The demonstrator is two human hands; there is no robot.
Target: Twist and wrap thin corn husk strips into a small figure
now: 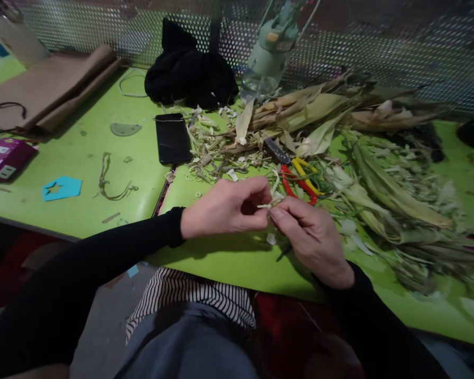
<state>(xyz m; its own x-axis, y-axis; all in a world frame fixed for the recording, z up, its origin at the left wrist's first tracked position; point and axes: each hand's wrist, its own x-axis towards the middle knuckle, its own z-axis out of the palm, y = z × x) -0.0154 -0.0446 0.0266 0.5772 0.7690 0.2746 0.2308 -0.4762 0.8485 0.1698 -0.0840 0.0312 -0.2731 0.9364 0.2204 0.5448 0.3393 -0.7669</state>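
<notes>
Near the table's front edge, my left hand (233,208) and my right hand (314,234) meet, each with thumb and finger pinched. Between them is a small pale piece of corn husk (265,206), partly covered by the fingertips. Both hands are closed on it. Just beyond my right hand lie pliers (296,173) with one red and one yellow handle. Dry corn husks (308,113) are heaped behind the pliers, and more green-yellow husks (395,195) spread to the right of my right hand.
Husk scraps litter the green table (217,258). A black phone (173,138), black cloth (191,73) and pale green water bottle (270,55) stand or lie toward the back. Leftward are a blue paper tag (62,188), a purple box (8,159) and brown paper (51,84). A perforated screen (114,26) borders the back.
</notes>
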